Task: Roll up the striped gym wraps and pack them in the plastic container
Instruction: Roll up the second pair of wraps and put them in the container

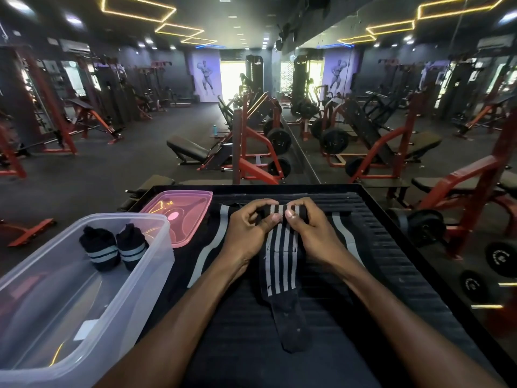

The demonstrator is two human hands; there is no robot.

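A black wrap with grey stripes (281, 264) lies lengthwise on the black ribbed platform (391, 247), its plain tail toward me. Its far end is curled into a small roll, and my left hand (249, 228) and my right hand (305, 228) both pinch that roll from either side, thumbs on top. Under it lie more flat wraps with grey stripes (207, 253), one to the left and one to the right (347, 236). The clear plastic container (134, 278) stands at the near left with two rolled wraps inside, one (100, 252) beside the other (132, 247).
A pink lid (181, 217) lies on the platform just beyond the container. Red and black gym machines, benches and weight plates (500, 259) fill the floor ahead and to the right. A mirror wall runs along the right side.
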